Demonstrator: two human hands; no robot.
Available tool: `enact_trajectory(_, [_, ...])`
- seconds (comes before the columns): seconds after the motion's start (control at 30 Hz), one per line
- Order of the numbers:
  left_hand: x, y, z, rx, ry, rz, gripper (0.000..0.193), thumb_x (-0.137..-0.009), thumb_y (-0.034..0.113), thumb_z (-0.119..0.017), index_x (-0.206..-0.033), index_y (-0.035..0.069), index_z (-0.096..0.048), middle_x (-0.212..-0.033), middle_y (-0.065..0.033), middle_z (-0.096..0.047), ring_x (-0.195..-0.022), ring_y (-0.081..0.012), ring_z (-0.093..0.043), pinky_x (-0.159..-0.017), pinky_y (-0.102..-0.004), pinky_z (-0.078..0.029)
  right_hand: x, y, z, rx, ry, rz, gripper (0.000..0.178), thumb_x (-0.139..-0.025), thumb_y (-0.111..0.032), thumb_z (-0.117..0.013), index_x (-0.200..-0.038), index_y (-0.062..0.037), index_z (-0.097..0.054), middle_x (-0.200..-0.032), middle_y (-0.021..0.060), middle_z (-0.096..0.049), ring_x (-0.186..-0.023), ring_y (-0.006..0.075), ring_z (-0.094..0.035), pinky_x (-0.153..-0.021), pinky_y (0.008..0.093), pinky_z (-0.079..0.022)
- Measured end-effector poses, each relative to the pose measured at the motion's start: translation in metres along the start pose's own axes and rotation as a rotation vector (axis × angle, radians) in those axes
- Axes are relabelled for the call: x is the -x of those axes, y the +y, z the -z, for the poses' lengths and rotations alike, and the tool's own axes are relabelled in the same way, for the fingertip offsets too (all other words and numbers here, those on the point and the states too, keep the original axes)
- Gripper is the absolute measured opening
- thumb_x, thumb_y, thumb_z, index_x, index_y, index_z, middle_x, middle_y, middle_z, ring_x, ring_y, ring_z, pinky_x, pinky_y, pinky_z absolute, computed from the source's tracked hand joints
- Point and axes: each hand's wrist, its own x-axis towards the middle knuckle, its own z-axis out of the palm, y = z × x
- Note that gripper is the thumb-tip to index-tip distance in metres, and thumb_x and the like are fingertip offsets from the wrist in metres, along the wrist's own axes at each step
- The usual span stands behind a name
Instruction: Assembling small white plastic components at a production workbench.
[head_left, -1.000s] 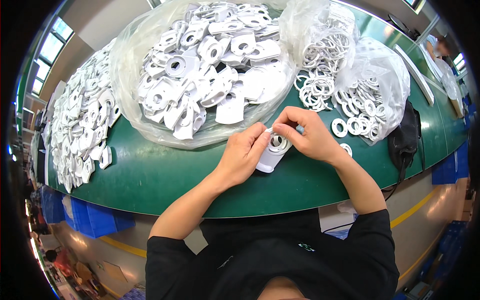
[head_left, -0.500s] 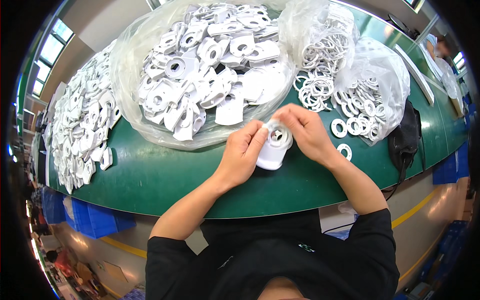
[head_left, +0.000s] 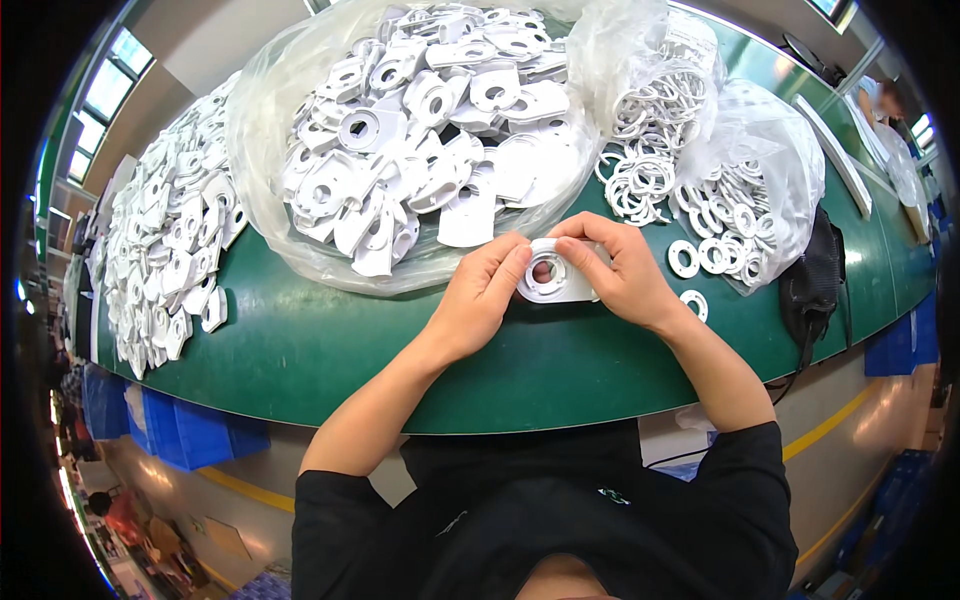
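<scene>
Between both hands, above the green table, is a white plastic part (head_left: 562, 289) with a round end, a hole through it and a flat tab pointing right. My left hand (head_left: 487, 290) grips its round end from the left, thumb on the rim. My right hand (head_left: 622, 272) is closed on the other side, its thumb pressed near the ring-shaped face around the hole. A fingertip shows through the hole. Nearest my right hand lie loose white rings (head_left: 694, 305) on the table.
An open clear plastic bag (head_left: 262, 215) full of similar white parts lies ahead. More such parts form a heap (head_left: 165, 240) at the left. Bags of white rings (head_left: 655, 110) stand at the back right, beside a black pouch (head_left: 812, 270). The green table (head_left: 330, 370) curves across.
The white part has turned in my hands: its tab pointed toward me and now points right. My right hand has shifted its grip, its thumb now over the face.
</scene>
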Motion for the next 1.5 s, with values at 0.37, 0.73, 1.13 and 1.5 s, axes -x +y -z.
enact_trajectory(0.37, [-0.001, 0.000, 0.006, -0.399, 0.043, 0.000, 0.033, -0.096, 0.022, -0.048, -0.074, -0.001, -0.056, -0.057, -0.0070, -0.048, -0.054, -0.0135, -0.041, -0.052, -0.0298, -0.035, 0.005, 0.004, -0.002, 0.026, -0.057, -0.049, 0.021, -0.089, -0.009, -0.060, -0.105, 0.0047, -0.064, -0.087, 0.0079, -0.069, -0.079, 0.0100, -0.064, -0.070, 0.0237, -0.049])
enact_trajectory(0.73, [0.006, 0.003, -0.023, -0.232, 0.039, -0.017, 0.050, -0.088, 0.017, -0.062, -0.125, -0.001, -0.032, -0.094, -0.0208, -0.064, -0.083, -0.0311, -0.066, -0.070, -0.0383, -0.050, 0.000, 0.002, -0.010, -0.598, 0.208, -0.295, 0.013, -0.092, -0.016, -0.061, -0.093, -0.0048, -0.056, -0.077, -0.0011, -0.062, -0.064, 0.0010, -0.052, -0.056, 0.0157, -0.037])
enact_trajectory(1.13, [0.004, 0.015, -0.004, -0.222, -0.076, 0.032, 0.042, -0.091, 0.016, -0.054, -0.126, -0.001, -0.039, -0.099, -0.0167, -0.065, -0.090, -0.0270, -0.064, -0.080, -0.0357, -0.048, -0.002, -0.003, 0.014, -0.081, 0.094, -0.226, 0.024, -0.081, -0.010, -0.072, -0.101, 0.0014, -0.065, -0.082, 0.0038, -0.068, -0.067, 0.0052, -0.058, -0.061, 0.0189, -0.045])
enact_trajectory(1.5, [-0.007, 0.047, 0.081, -0.040, 0.348, 0.077, 0.021, -0.089, 0.025, -0.061, -0.093, 0.004, -0.057, -0.064, -0.0005, -0.054, -0.057, -0.0085, -0.052, -0.050, -0.0238, -0.042, -0.009, -0.001, 0.062, 0.107, 0.205, -0.150, 0.025, -0.096, -0.017, -0.052, -0.105, 0.0017, -0.066, -0.082, 0.0044, -0.067, -0.071, 0.0071, -0.056, -0.066, 0.0225, -0.046])
